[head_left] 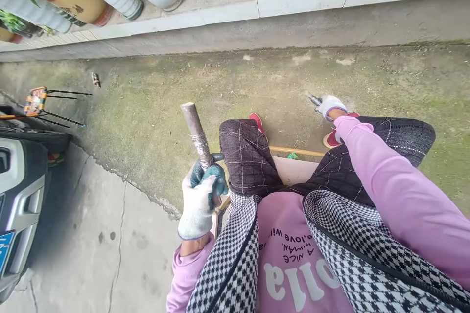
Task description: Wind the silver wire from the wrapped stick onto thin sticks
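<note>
We see soft, even daylight without glare; the main shadow is a dark patch on the cracked concrete ground (110, 254) beside the grey car (18, 195) at the left edge. The wide lens bows the white stone kerb (301, 0), and the white-gloved right hand (330, 105) with its small dark tool (314, 99) is blurred, unlike the gloved left hand (200, 200) gripping the grey metal rod (196, 132).

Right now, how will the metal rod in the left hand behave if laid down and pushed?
The metal rod looks solid and straight, so probably stiff and heavy for its size. Being round, it would likely roll on the concrete ground. The wire-like wrapping above the left hand may aid grip.
</note>
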Tool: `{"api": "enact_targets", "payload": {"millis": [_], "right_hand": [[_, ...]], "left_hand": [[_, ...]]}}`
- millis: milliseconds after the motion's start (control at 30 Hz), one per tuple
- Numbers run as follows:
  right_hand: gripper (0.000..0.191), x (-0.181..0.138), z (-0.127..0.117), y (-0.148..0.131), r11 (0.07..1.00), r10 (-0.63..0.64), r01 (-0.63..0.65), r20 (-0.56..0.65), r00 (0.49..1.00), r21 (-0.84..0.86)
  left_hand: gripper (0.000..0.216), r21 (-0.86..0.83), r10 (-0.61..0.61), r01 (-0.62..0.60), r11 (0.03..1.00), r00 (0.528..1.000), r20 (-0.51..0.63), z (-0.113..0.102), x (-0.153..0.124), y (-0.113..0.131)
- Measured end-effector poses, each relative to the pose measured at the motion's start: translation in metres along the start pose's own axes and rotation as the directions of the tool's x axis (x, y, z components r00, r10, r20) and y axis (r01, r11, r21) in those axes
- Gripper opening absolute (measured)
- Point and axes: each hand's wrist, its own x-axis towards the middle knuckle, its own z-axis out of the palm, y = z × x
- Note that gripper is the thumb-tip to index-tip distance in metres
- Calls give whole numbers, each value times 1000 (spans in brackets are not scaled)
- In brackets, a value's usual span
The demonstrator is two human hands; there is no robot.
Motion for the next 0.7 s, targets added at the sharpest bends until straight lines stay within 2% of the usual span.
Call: {"api": "enact_targets", "payload": {"millis": [133,267,367,433,500,533,600,700], "right_hand": [[35,15,-4,-16,960,123,-132,-52,991,-249],[32,21,-2,-25,953,134,-147,-66,989,-265],[27,12,6,-36,974,124,-127,-27,992,-185],[22,-7,14,-47,994,75,-72,28,997,-83],[19,-39,24,-59,976,-90,65,112,990,210],[22,-60,29,-63,937,-190,126,171,967,327],[34,-106,41,-70,868,-356,196,297,886,455],[37,-170,54,-69,856,-485,283,482,729,433]], "left_hand": [[45,30,-76,74,997,993,90,19,1,-8],[47,75,-183,171,982,964,192,48,10,-25],[42,111,-196,173,979,949,249,63,15,-33],[41,120,-203,175,977,938,282,69,17,-36],[43,109,-210,185,977,927,310,73,19,-38],[45,95,-216,196,976,919,328,75,20,-39],[48,59,-229,223,973,902,367,78,20,-41],[51,34,-247,256,966,874,419,81,19,-44]]}}
